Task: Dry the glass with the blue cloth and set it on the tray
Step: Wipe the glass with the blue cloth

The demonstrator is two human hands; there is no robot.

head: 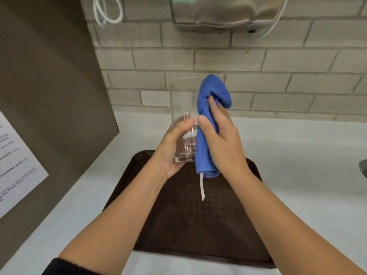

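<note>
Drying step: left hand fingers gripping glass, right hand clutching blue cloth alongside. Next: finish wiping, lower onto tray.

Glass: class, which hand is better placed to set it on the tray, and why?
Left. The left hand already grips the glass above the tray; the right hand holds the blue cloth.

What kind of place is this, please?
Probably a washroom or wash-up corner of a public building: a metal wall unit like a hand dryer or dispenser hangs on painted block wall above a white counter, with a brown cafeteria-style tray.
</note>
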